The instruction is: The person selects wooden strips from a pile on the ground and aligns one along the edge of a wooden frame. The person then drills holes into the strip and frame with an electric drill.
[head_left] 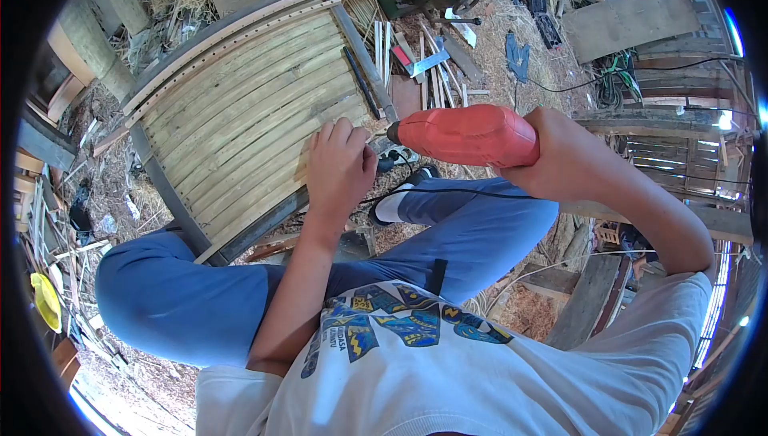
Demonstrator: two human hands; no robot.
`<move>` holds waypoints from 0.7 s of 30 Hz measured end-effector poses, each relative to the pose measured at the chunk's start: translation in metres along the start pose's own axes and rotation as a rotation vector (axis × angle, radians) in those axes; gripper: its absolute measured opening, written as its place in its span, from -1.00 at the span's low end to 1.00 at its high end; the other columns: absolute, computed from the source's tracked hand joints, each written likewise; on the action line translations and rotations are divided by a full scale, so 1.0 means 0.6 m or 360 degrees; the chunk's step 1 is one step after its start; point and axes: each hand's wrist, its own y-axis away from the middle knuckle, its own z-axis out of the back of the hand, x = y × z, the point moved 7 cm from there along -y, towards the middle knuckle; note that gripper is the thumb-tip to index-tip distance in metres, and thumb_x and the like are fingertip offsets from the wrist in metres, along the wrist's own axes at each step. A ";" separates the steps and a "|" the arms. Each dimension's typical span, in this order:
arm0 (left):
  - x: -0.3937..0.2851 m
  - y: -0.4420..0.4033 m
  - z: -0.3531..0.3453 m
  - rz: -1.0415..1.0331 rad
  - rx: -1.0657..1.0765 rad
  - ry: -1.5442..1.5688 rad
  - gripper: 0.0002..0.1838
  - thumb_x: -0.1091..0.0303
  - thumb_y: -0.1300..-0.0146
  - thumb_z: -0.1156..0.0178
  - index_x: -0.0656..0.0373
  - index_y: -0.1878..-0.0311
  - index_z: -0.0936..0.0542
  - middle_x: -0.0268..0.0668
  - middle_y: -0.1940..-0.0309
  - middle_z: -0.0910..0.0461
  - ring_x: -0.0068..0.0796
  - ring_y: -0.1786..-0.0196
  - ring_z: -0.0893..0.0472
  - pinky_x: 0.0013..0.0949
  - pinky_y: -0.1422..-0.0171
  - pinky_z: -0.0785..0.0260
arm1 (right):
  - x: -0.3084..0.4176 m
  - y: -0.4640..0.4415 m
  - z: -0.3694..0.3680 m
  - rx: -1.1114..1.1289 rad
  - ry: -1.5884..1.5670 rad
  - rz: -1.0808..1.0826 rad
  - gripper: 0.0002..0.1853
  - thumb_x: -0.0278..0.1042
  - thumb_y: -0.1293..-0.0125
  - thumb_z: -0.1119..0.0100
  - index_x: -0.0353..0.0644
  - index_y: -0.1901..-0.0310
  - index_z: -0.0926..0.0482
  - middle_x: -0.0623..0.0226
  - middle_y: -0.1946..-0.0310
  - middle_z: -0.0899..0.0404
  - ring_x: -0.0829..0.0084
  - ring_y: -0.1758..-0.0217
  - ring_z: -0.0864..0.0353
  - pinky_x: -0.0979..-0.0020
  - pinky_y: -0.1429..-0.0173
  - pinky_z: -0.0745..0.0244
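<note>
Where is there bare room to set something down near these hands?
The pale slatted wooden panel is bare between its dark-dotted wooden edge strip and the left hand. It is crowded around the slim black rod, the right hand's red power drill, and the loose pale wood strips beyond.

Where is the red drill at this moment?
In the head view, right of centre: the right hand holds the red drill, its tip near the left hand and the wooden panel.
</note>
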 end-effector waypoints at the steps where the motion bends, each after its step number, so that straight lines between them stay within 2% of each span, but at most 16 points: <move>1: -0.001 0.000 0.000 0.0000 -0.0004 0.0008 -0.76 0.49 -0.08 -0.44 0.12 0.16 -0.65 -0.21 0.21 -0.52 -0.06 0.05 -0.58 0.01 -0.07 -0.42 | 0.002 -0.001 0.000 0.0023 -0.0002 0.0016 -0.71 -0.30 -0.21 -0.50 -0.38 0.16 -0.79 -0.17 0.37 -0.78 -0.20 0.21 -0.83 0.00 0.06 -0.68; 3: -0.002 0.000 -0.001 0.0000 -0.0011 0.0022 -0.79 0.48 -0.08 -0.43 0.14 0.24 -0.60 -0.20 0.21 -0.50 -0.07 0.05 -0.56 0.02 -0.08 -0.42 | 0.002 -0.002 -0.001 0.0040 0.0004 0.0009 -0.71 -0.30 -0.21 -0.50 -0.37 0.15 -0.79 -0.17 0.36 -0.78 -0.20 0.20 -0.83 0.01 0.06 -0.68; 11: -0.004 -0.002 0.000 0.0003 -0.0016 0.0008 -0.82 0.47 -0.12 -0.42 0.14 0.25 -0.59 -0.18 0.21 -0.50 -0.06 0.04 -0.56 0.03 -0.08 -0.42 | 0.000 -0.002 0.002 0.0001 0.0006 -0.0002 -0.71 -0.29 -0.20 -0.50 -0.36 0.15 -0.80 -0.19 0.35 -0.78 -0.19 0.18 -0.83 0.00 0.04 -0.69; 14: -0.003 -0.002 0.000 -0.0023 -0.0032 0.0001 -0.77 0.50 -0.10 -0.43 0.13 0.18 -0.62 -0.19 0.22 -0.51 -0.04 0.06 -0.57 0.02 -0.06 -0.43 | -0.018 -0.013 -0.006 0.0140 0.0068 -0.0124 -0.43 -0.06 -0.16 -0.69 -0.42 0.05 -0.71 -0.17 0.19 -0.79 -0.06 0.04 -0.86 0.08 -0.07 -0.68; 21: -0.005 -0.002 0.002 -0.0039 -0.0046 0.0006 -0.74 0.51 -0.08 -0.43 0.12 0.15 -0.63 -0.19 0.23 -0.52 -0.04 0.08 -0.58 0.01 -0.02 -0.44 | -0.020 -0.013 -0.005 0.0147 0.0112 -0.0129 -0.40 -0.04 -0.16 -0.68 -0.42 0.01 -0.68 -0.18 0.15 -0.78 -0.08 0.04 -0.85 0.08 -0.07 -0.68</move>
